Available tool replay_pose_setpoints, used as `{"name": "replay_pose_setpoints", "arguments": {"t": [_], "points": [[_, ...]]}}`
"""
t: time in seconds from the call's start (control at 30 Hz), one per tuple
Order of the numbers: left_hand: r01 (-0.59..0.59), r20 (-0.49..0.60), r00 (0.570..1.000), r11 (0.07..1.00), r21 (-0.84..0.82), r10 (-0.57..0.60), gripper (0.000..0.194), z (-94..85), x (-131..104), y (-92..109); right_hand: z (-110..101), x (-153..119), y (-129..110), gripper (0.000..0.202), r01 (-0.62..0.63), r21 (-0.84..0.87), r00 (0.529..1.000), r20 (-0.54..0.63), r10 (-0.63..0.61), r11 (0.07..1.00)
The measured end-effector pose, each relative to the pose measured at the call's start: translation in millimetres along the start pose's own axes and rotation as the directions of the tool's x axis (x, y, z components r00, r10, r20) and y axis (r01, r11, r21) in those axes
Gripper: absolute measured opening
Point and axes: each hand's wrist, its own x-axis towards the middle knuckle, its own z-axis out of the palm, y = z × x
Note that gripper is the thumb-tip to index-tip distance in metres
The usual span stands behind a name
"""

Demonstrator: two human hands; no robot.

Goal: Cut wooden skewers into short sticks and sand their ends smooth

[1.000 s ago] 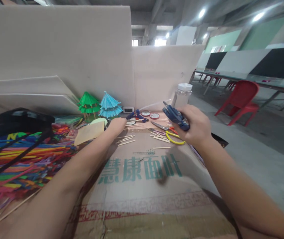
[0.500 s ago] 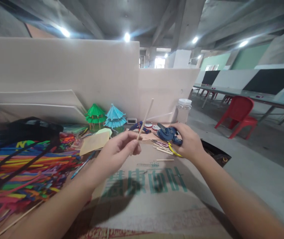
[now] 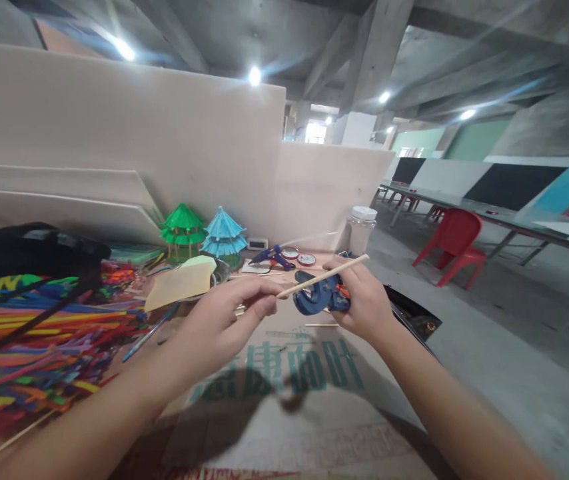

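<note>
1. The stick (image 3: pixel 323 276) is in the air above the surface's far half, slanting up to the right, with its lower end in the left hand.
2. The left hand (image 3: pixel 227 317) has its grip closed on that end, thumb against fingers.
3. The cutter (image 3: pixel 312 300), blue, sits behind the stick; whether its blades touch the wood cannot be told.
4. The right hand (image 3: pixel 364 300) has its grip wrapped around the cutter's handles, near the surface's right edge.
5. Below lies printed cardboard (image 3: pixel 337 427), shadowed by the hands, with a second stick (image 3: pixel 321 325) flat on it.
6. Along the far edge, left to right, stand a green model (image 3: pixel 183 230), a blue model (image 3: pixel 223 233), a small display (image 3: pixel 257 245), and, at the far right corner, a lidded jar (image 3: pixel 363 232).
7. A glue gun (image 3: pixel 274 257) lies just in front of the display, beside two round tins (image 3: pixel 307 259).
8. Toward the left edge are yellow paper (image 3: pixel 182 288), a pen (image 3: pixel 149 333) and heaped coloured strips (image 3: pixel 54 327).
</note>
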Motion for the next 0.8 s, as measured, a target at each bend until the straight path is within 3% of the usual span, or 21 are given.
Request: {"name": "replay_pose_setpoints", "arguments": {"t": [0.17, 0.37, 0.5, 0.8], "points": [[-0.008, 0.057, 0.998, 0.997, 0.080, 0.004, 0.022, -5.8, -0.6, 2.6, 2.5, -1.7, -2.6, 0.054, 0.016, -0.021, 1.000, -0.005, -0.016, 1.000], [-0.086, 0.054, 0.995, 0.986, 0.142, 0.079, 0.020, -5.1, -0.3, 4.7, 4.1, -1.5, -5.1, 0.052, 0.019, 0.021, 1.000, 0.017, -0.020, 1.000], [-0.139, 0.030, 0.990, 0.975, 0.173, 0.136, 0.019, -5.1, -1.3, 5.5, 3.5, -2.2, -5.8, 0.053, 0.044, -0.007, 0.999, -0.029, -0.045, 0.999], [-0.163, 0.061, 0.986, 0.964, 0.211, 0.153, 0.022, -3.8, -3.9, 6.0, 2.0, -1.1, -9.6, 0.047, 0.039, -0.046, 0.999, -0.033, -0.040, 0.998]]}}
